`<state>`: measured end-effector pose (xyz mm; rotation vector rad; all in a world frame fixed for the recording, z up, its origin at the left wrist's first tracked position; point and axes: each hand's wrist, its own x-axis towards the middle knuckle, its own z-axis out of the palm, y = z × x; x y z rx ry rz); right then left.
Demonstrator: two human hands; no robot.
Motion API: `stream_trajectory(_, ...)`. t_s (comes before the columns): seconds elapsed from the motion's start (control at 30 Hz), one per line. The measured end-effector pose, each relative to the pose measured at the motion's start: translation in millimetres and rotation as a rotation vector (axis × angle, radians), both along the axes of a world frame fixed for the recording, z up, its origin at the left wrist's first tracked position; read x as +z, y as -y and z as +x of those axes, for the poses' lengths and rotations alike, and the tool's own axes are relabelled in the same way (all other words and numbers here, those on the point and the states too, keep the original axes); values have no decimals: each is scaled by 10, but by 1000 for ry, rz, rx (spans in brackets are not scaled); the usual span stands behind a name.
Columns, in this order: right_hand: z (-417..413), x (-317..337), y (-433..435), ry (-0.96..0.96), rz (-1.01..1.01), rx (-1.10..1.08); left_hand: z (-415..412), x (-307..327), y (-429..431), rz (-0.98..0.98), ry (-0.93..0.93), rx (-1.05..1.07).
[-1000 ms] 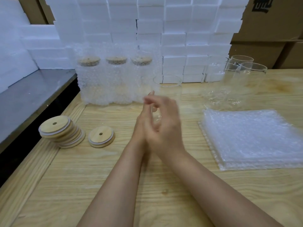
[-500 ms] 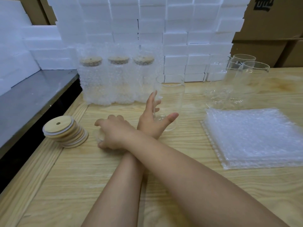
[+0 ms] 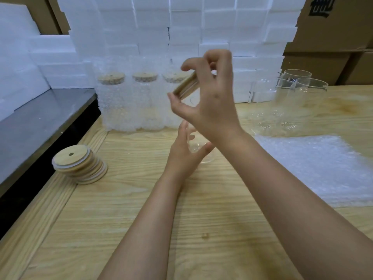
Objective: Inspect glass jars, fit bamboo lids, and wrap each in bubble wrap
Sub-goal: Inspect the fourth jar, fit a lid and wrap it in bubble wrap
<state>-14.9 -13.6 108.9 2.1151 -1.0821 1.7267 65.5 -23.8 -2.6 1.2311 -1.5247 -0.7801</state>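
- The right hand (image 3: 214,98) pinches a bamboo lid (image 3: 184,85) by its rim, tilted, raised over the glass jar (image 3: 198,151)
- The left hand (image 3: 184,152) curls round that jar's base on the wooden table (image 3: 141,219); the right hand hides the jar's upper part
- The lid stack (image 3: 78,164) lies to the left, and three wrapped jars (image 3: 139,102) stand behind
- Bubble wrap sheets (image 3: 314,168) and empty jars (image 3: 296,98) sit to the right

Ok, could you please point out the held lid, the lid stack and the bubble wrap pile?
held lid (image 3: 184,85), head view, wooden rim
lid stack (image 3: 75,161), head view, top lid's face
bubble wrap pile (image 3: 323,168), head view, top sheet's middle
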Motion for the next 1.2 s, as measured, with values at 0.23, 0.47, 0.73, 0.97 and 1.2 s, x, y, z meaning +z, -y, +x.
stream_trajectory(0.23, -260, -270, 149, 236, 149, 85, 13, -5, -34, 3, -23, -9)
stream_trajectory(0.47, -238, -498, 194, 313, 102, 85, 20, -28, -19, 10, -55, -14)
stream_trajectory(0.73, -311, -556, 220, 229, 124, 130, -110, 147, -120, -397, 48, 134)
stream_trajectory(0.97, -323, -553, 201, 209, 64, 67, -125, 293, -71, -609, 191, 116)
stream_trajectory(1.2, -301, -595, 208, 212, 30, 23, -109, 287, -63, -580, 148, 90)
